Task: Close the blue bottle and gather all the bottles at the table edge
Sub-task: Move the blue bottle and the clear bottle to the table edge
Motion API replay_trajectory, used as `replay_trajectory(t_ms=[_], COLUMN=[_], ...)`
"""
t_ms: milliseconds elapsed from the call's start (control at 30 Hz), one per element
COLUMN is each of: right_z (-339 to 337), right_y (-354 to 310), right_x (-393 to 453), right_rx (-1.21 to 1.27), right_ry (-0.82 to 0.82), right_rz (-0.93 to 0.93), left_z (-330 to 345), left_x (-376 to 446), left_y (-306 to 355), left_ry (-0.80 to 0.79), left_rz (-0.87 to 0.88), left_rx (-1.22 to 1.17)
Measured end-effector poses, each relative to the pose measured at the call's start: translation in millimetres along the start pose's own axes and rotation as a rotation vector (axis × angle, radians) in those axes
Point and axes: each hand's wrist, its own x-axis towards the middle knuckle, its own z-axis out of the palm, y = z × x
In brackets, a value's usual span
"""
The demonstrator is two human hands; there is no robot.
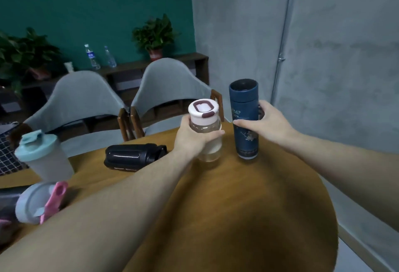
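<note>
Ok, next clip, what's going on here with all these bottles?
A person is gathering bottles at the far end of a wooden table. The left hand grips a clear bottle with a white lid, and the right hand holds the blue bottle upright beside it; its cap looks on. A black bottle lies on its side to the left. A cup with a teal lid and a pink-lidded bottle sit further left, not yet gathered.

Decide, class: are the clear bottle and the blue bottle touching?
Apart. The head view shows bare tabletop between the clear bottle and the blue bottle.
</note>
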Motion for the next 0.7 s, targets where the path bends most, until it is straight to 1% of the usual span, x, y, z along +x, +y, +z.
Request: replay_trajectory(t_ms=[133,333,567,700], right_z=[2.1,22.1,26.9,23.1], right_y=[33.4,69.7,84.6,87.9], right_x=[47.5,98.1,130.3,139.4], right_rx=[-0.011,0.043,0.072,0.093], right_ry=[0.008,0.003,-0.008,-0.060], right_rz=[0.009,0.026,0.031,0.022], left_z=[24.7,44.1,59.9,66.6], left_x=[40.7,95.6,114.8,115.7], left_y=[-17.2,-44.8,-60.7,-58.9], left_ry=[0.008,0.041,0.044,0.048], left_rz=[-0.007,-0.063,-0.101,-0.116], left_rx=[0.014,0.041,0.058,0.056])
